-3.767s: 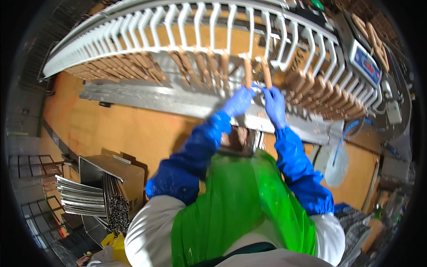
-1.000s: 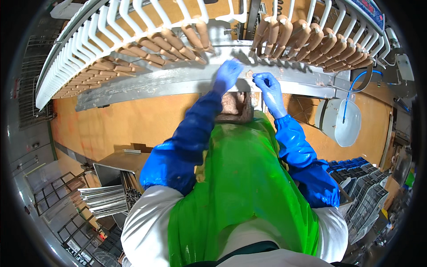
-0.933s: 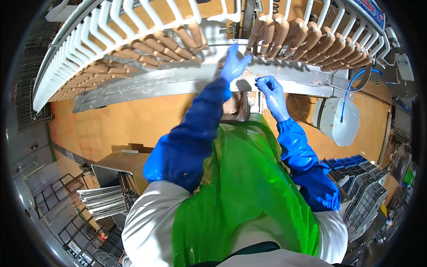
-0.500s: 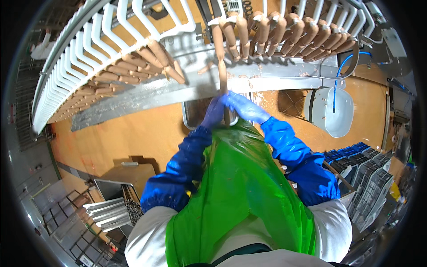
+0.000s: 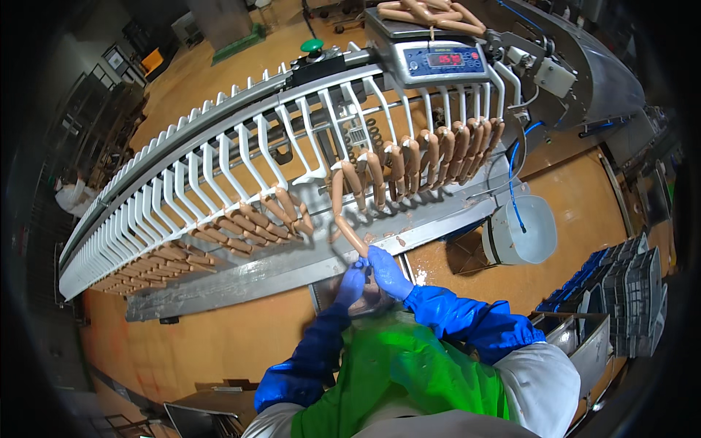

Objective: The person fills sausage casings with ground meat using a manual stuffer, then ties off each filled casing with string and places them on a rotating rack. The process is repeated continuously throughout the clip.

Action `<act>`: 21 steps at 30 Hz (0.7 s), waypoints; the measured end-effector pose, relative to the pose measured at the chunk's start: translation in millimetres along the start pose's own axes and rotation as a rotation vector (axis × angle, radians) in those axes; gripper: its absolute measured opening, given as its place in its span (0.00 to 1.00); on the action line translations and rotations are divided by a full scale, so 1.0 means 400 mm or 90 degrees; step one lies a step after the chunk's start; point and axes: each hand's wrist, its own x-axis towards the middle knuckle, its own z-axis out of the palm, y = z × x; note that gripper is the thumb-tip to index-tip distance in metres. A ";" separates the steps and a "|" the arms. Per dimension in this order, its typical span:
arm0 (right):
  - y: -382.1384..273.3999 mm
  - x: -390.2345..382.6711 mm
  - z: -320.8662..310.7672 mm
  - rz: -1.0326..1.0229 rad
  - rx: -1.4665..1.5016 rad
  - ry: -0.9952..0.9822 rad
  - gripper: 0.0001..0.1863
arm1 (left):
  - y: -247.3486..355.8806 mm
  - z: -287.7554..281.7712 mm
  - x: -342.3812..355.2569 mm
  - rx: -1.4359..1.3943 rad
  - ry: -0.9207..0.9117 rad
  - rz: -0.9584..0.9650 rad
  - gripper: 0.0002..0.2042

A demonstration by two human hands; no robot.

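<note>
A string of sausages (image 5: 351,235) hangs from a white hook of the curved rack and slants down to my gloved hands. My right hand (image 5: 388,273) is closed round its lower end. Close beside it, my left hand (image 5: 352,283) has its fingers pressed together just below that end; what they pinch is hidden. Both hands are in blue gloves, held in front of my green apron (image 5: 420,358). Behind them is a metal tray (image 5: 315,298), partly covered by my hands.
White hooks (image 5: 219,171) carry sausage loops (image 5: 252,219) left and right. Below runs a metal ledge (image 5: 234,292) with meat scraps. A scale (image 5: 445,62) bearing sausages stands above the rack. On the right are a white bin (image 5: 537,230) with a blue hose (image 5: 513,182) and stacked crates (image 5: 631,292).
The view has tilted up, bringing the scale and more of the rack into sight. The held sausage string, upright before, now slants down to the right towards my hands.
</note>
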 end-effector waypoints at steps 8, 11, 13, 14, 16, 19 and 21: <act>-0.310 0.072 -0.033 -0.158 -0.601 -0.207 0.22 | 0.423 -0.196 0.082 0.224 -0.178 0.225 0.07; -0.408 0.067 0.029 -0.306 -0.699 -0.239 0.19 | 0.643 -0.310 0.178 0.489 -0.284 0.191 0.16; -0.453 0.081 0.062 -0.453 -0.654 -0.206 0.19 | 0.725 -0.381 0.204 0.788 -0.204 0.149 0.13; -0.467 0.095 0.074 -0.432 -0.671 -0.222 0.19 | 0.750 -0.408 0.210 0.887 -0.193 0.149 0.12; -0.474 0.131 0.084 -0.509 -0.620 -0.221 0.18 | 0.777 -0.459 0.216 1.086 -0.174 0.078 0.09; -0.423 0.182 0.077 -0.417 -0.635 -0.186 0.17 | 0.765 -0.496 0.223 1.018 -0.188 0.258 0.07; -0.353 0.187 0.058 -0.381 -0.595 -0.164 0.15 | 0.723 -0.489 0.222 0.902 -0.100 0.392 0.06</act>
